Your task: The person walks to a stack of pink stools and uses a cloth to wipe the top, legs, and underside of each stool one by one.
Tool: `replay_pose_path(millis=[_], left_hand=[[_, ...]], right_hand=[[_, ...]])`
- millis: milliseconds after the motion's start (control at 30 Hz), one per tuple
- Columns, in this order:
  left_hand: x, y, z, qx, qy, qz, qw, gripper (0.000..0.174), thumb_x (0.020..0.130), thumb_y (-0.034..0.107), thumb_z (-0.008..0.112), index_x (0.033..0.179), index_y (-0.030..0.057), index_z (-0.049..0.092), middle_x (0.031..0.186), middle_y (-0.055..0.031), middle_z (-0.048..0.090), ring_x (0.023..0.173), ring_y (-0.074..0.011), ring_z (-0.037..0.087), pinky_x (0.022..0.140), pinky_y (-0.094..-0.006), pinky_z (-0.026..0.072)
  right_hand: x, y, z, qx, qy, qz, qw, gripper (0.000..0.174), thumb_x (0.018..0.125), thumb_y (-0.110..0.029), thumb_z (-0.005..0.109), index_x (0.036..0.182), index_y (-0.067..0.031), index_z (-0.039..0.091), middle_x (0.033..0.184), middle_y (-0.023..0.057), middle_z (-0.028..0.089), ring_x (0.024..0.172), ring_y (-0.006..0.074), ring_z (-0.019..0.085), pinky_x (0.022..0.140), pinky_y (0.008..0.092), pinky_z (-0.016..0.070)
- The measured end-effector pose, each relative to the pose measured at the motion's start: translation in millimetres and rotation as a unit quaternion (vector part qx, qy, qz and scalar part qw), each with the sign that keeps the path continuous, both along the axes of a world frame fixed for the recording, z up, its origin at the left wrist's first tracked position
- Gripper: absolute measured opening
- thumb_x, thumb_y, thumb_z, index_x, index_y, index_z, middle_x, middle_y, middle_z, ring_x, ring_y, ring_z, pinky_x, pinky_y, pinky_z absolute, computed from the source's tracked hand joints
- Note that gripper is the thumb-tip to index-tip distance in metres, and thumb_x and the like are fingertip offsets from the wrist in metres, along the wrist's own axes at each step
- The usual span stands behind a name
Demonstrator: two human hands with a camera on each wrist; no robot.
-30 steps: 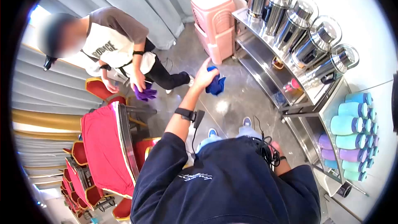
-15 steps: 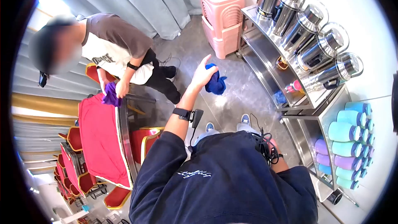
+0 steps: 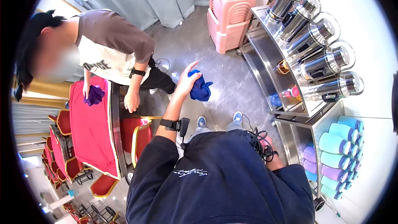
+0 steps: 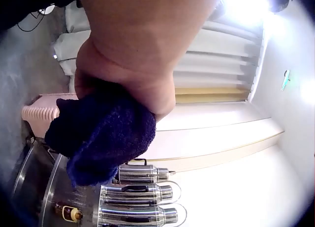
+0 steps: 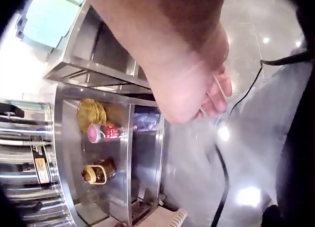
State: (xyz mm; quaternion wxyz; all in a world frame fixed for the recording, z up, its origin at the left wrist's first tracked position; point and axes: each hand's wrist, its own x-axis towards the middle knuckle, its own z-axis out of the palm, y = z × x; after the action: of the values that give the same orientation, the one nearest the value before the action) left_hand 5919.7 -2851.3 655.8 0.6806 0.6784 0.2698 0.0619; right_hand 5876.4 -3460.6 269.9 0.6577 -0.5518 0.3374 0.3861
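Our left hand (image 3: 185, 84) grips the blue cloth (image 3: 201, 90) above the floor (image 3: 228, 72), apart from the table (image 3: 89, 132) and the rack (image 3: 262, 54). Our right hand (image 5: 184, 91) holds nothing, its fingers loosely bent.

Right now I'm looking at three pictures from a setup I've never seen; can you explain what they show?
There's no robot here, only bare human hands. The wide picture is taken from the head, looking down; the other two from the left and right wrists. The left hand holds a crumpled blue cloth; the right hand is empty, its fingers loosely bent. Metal flasks line the top of a metal shelf unit. Another person has a hand on a purple cloth at a red-covered table.
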Motion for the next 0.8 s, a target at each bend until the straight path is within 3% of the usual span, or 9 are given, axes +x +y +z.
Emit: replay_pose_path(millis=[67, 133, 200, 233, 267, 300, 367, 433, 800], left_hand=[[-8, 6, -3, -0.013, -0.007, 0.022, 1.000, 0.061, 0.085, 0.019, 0.071, 0.144, 0.0121, 0.058, 0.105, -0.0041, 0.064, 0.095, -0.0133, 0.059, 0.091, -0.0274, 0.0478], [-16, 8, -8, -0.036, -0.008, 0.036, 0.999, 0.060, 0.086, 0.017, 0.070, 0.144, 0.0117, 0.058, 0.107, -0.0046, 0.065, 0.096, -0.0135, 0.059, 0.092, -0.0275, 0.0475], [-22, 10, -11, -0.028, -0.009, 0.044, 0.999, 0.059, 0.086, 0.017, 0.070, 0.144, 0.0115, 0.058, 0.112, -0.0054, 0.064, 0.099, -0.0136, 0.059, 0.094, -0.0278, 0.0470], [-24, 11, -12, -0.023, -0.010, 0.048, 0.999, 0.059, 0.086, 0.016, 0.070, 0.144, 0.0114, 0.058, 0.115, -0.0057, 0.064, 0.101, -0.0136, 0.058, 0.095, -0.0280, 0.0467], [-26, 12, -18, -0.016, -0.008, 0.055, 0.998, 0.060, 0.086, 0.017, 0.070, 0.144, 0.0099, 0.058, 0.127, -0.0092, 0.064, 0.113, -0.0178, 0.059, 0.101, -0.0311, 0.0460], [-26, 9, -26, 0.031, -0.023, 0.038, 0.999, 0.060, 0.086, 0.018, 0.071, 0.144, 0.0092, 0.058, 0.131, -0.0107, 0.063, 0.118, -0.0196, 0.059, 0.104, -0.0324, 0.0453], [-28, 13, -32, 0.148, -0.048, 0.026, 0.987, 0.062, 0.085, 0.020, 0.072, 0.143, 0.0077, 0.057, 0.137, -0.0138, 0.062, 0.127, -0.0233, 0.057, 0.108, -0.0350, 0.0437], [-28, 12, -15, 0.155, -0.014, 0.009, 0.988, 0.065, 0.083, 0.024, 0.073, 0.143, 0.0061, 0.056, 0.143, -0.0177, 0.060, 0.135, -0.0283, 0.055, 0.113, -0.0388, 0.0415], [-29, -4, -3, 0.156, -0.002, 0.031, 0.987, 0.067, 0.082, 0.034, 0.072, 0.143, 0.0124, 0.056, 0.134, -0.0199, 0.065, 0.125, -0.0322, 0.062, 0.107, -0.0388, 0.0458]], right_hand=[[6, 1, 8, 0.013, -0.094, 0.087, 0.992, 0.017, 0.100, -0.023, 0.057, 0.096, -0.0079, 0.065, 0.079, 0.0069, 0.068, 0.061, 0.0178, 0.064, 0.050, 0.0311, 0.0503], [15, 2, 11, -0.009, -0.311, 0.240, 0.920, 0.015, 0.099, -0.022, 0.059, 0.095, -0.0086, 0.066, 0.079, 0.0056, 0.068, 0.061, 0.0163, 0.063, 0.049, 0.0304, 0.0496], [18, 4, 7, -0.016, -0.388, 0.271, 0.881, 0.014, 0.098, -0.021, 0.060, 0.094, -0.0091, 0.066, 0.080, 0.0046, 0.068, 0.063, 0.0154, 0.063, 0.051, 0.0302, 0.0503], [19, 2, 3, 0.004, -0.348, 0.225, 0.910, 0.014, 0.099, -0.021, 0.060, 0.093, -0.0094, 0.065, 0.081, 0.0044, 0.068, 0.065, 0.0156, 0.063, 0.053, 0.0309, 0.0508], [20, 0, 0, 0.024, -0.308, 0.173, 0.935, 0.014, 0.099, -0.020, 0.060, 0.092, -0.0098, 0.065, 0.081, 0.0042, 0.068, 0.066, 0.0158, 0.063, 0.055, 0.0316, 0.0513], [22, 7, -2, 0.069, -0.202, 0.091, 0.973, 0.014, 0.099, -0.020, 0.059, 0.091, -0.0102, 0.065, 0.082, 0.0041, 0.068, 0.067, 0.0164, 0.063, 0.056, 0.0328, 0.0514], [31, 16, 4, 0.084, -0.044, -0.049, 0.994, 0.013, 0.099, -0.019, 0.058, 0.091, -0.0106, 0.065, 0.083, 0.0042, 0.068, 0.068, 0.0171, 0.063, 0.058, 0.0341, 0.0515], [40, 21, 14, 0.036, 0.002, -0.034, 0.999, 0.012, 0.099, -0.019, 0.058, 0.094, -0.0104, 0.065, 0.085, 0.0044, 0.068, 0.070, 0.0171, 0.063, 0.059, 0.0341, 0.0518], [80, 33, 64, -0.017, 0.038, 0.081, 0.996, 0.013, 0.098, -0.018, 0.059, 0.107, -0.0094, 0.063, 0.096, 0.0057, 0.069, 0.080, 0.0173, 0.064, 0.066, 0.0343, 0.0532]])
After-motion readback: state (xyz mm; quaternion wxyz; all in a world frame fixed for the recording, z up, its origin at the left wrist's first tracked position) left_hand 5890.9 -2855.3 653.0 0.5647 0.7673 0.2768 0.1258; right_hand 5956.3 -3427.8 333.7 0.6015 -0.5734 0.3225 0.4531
